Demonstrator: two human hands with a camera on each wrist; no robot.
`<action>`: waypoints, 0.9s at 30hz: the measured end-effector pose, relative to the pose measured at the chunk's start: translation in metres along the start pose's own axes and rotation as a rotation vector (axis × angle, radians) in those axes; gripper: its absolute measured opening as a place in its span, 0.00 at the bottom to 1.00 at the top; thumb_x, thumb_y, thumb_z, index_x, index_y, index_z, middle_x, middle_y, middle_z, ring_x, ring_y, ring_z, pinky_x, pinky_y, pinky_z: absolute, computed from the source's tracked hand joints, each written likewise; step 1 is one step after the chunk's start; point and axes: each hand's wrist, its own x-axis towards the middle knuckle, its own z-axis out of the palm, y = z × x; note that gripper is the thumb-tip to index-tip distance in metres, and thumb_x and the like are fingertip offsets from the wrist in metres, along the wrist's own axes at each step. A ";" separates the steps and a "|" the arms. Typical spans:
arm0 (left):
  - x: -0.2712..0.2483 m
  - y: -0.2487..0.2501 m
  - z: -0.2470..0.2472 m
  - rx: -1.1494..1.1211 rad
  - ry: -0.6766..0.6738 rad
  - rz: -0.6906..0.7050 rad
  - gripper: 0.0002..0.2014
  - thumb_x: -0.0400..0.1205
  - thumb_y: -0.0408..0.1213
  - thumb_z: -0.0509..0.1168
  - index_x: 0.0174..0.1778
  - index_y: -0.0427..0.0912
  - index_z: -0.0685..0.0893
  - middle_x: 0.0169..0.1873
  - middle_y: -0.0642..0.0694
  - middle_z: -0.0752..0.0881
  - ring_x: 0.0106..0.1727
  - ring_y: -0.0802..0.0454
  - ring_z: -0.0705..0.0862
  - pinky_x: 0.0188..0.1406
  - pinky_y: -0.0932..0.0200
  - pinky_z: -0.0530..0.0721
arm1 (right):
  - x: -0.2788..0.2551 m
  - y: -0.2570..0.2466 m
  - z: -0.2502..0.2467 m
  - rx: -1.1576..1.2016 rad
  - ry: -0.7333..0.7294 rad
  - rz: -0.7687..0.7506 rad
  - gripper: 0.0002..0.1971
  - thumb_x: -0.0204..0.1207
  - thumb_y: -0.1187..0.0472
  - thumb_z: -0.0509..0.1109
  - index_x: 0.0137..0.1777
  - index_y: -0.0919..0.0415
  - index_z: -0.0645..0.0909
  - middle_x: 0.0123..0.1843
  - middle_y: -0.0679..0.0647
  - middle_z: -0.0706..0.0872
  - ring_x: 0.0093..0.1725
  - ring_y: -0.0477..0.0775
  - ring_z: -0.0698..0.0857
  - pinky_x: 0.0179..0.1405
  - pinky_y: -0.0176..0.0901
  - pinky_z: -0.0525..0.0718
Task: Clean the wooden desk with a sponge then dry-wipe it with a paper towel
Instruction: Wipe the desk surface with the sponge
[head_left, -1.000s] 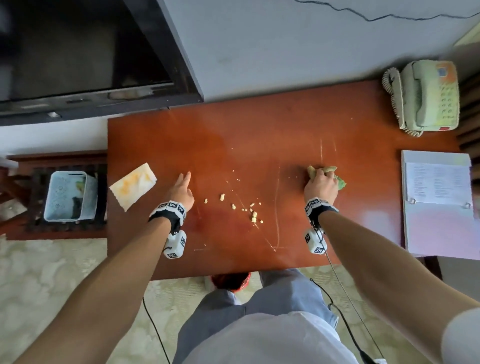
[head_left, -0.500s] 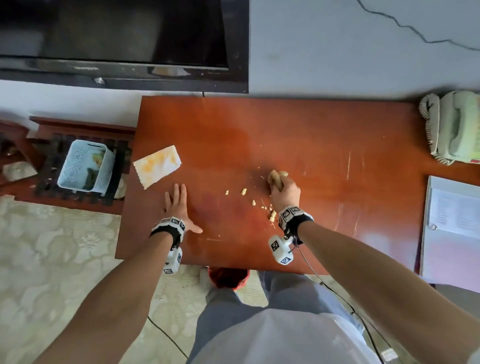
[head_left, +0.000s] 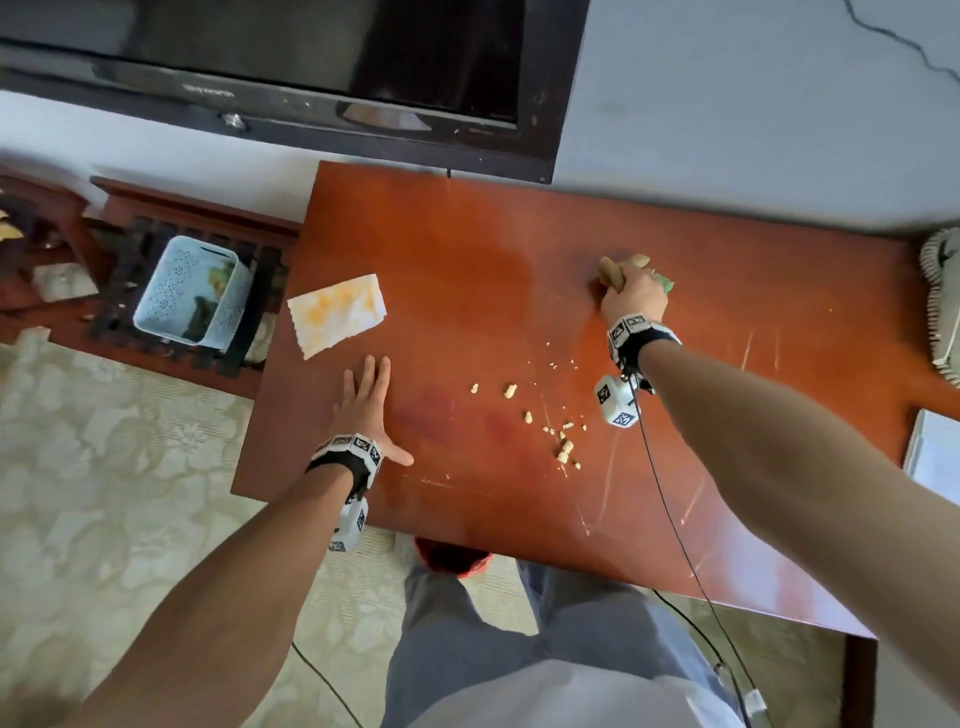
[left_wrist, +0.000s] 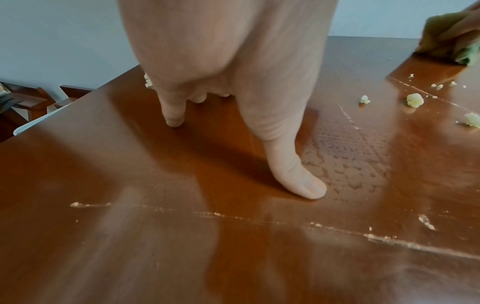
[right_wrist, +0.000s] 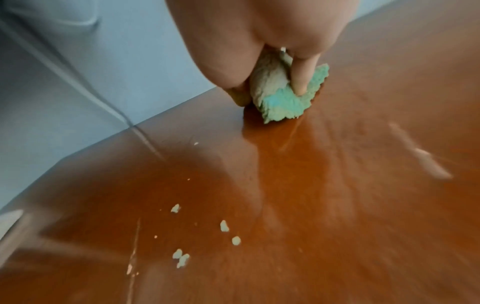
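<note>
right hand (head_left: 632, 296) clenches sponge (right_wrist: 283, 96) on desk (head_left: 519, 249) | left hand (head_left: 363, 410) flat, fingers straight | risk: a sweep could scatter crumbs (head_left: 563, 447) (loose) off the edge; paper towel (head_left: 337, 312) already stained

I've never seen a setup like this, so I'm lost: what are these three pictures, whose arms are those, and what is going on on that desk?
No machine here: a person wears one camera on the head, looking down, and one on each wrist, looking along the fingers. The right hand grips a sponge against the wooden desk. The left hand rests flat on the wood. Pale crumbs lie between the hands. A stained paper towel lies near the desk's left edge.
</note>
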 end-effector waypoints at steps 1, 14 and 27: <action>0.001 0.000 0.000 0.000 0.003 -0.005 0.84 0.50 0.55 0.90 0.84 0.61 0.27 0.85 0.58 0.27 0.88 0.39 0.32 0.82 0.24 0.57 | 0.001 -0.012 0.003 -0.035 -0.035 -0.064 0.11 0.81 0.58 0.65 0.56 0.57 0.87 0.53 0.62 0.89 0.55 0.66 0.86 0.55 0.50 0.81; -0.008 0.008 -0.010 0.010 -0.050 -0.039 0.84 0.52 0.54 0.90 0.84 0.61 0.25 0.84 0.57 0.24 0.87 0.40 0.30 0.82 0.25 0.58 | -0.110 0.013 0.012 -0.152 -0.521 -0.528 0.03 0.81 0.54 0.68 0.49 0.45 0.83 0.37 0.40 0.85 0.32 0.41 0.85 0.39 0.38 0.88; -0.007 0.008 -0.008 0.002 -0.036 -0.025 0.83 0.53 0.53 0.90 0.85 0.60 0.27 0.85 0.56 0.27 0.87 0.39 0.31 0.82 0.24 0.55 | -0.056 -0.086 0.053 -0.103 -0.385 -0.496 0.14 0.79 0.65 0.62 0.58 0.52 0.85 0.46 0.54 0.89 0.46 0.60 0.87 0.50 0.50 0.86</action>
